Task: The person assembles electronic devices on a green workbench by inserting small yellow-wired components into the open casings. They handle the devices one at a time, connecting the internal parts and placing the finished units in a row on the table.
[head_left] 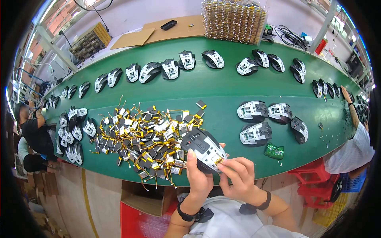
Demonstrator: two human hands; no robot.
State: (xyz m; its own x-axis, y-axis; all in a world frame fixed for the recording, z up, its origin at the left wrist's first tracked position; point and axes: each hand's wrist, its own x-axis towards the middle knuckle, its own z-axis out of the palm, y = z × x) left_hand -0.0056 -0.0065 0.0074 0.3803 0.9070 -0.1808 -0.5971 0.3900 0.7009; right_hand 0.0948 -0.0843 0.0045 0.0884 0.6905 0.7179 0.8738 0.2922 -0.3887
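Observation:
My left hand is closed around a half-open computer mouse, black and white, tilted above the green table's front edge. Its thumb lies along the near side, and fingers show behind the far side. A small silver battery with yellow tape sits at the mouse's lower end. There the thumb and fingertips of my right hand pinch the battery; its wire is too small to make out. Just left of the mouse spreads a big loose heap of small batteries with thin wires.
On the green table, several open mice lie at right beside a crumpled green packet. More mice stand clustered at left and in a far row. A tall stack of batteries stands behind. People sit at both ends.

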